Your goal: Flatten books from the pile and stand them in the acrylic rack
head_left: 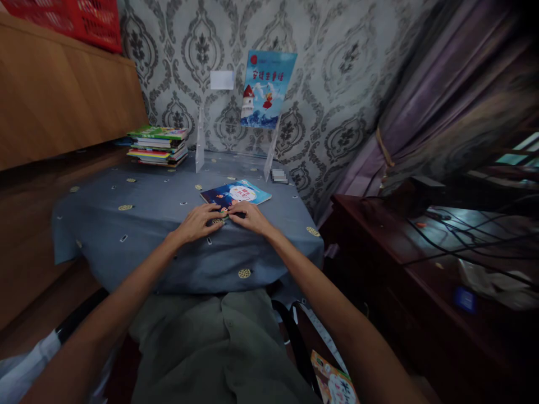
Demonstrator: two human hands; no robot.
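A blue picture book (pixel 242 193) lies closed and askew on the cloth-covered table, cover up. At its near left edge is my left hand (pixel 200 221), fingers stretched over the margin and the thumb apart below them. My right hand (pixel 249 217) is closed at the near corner, its fingertips and thumb around the book's edge. Both hands cover part of the front edge, and their fingertips almost meet. Behind the book stands a clear plastic stand (pixel 199 143), with another blue book (pixel 268 90) upright at its upper right.
A stack of books (pixel 158 147) sits at the table's back left, beside a wooden cabinet (pixel 71 84) bearing a red basket (pixel 96 22). To the right, a dark wooden desk (pixel 370 230) holds tangled cables. An orange book (pixel 334 381) is low beside my legs.
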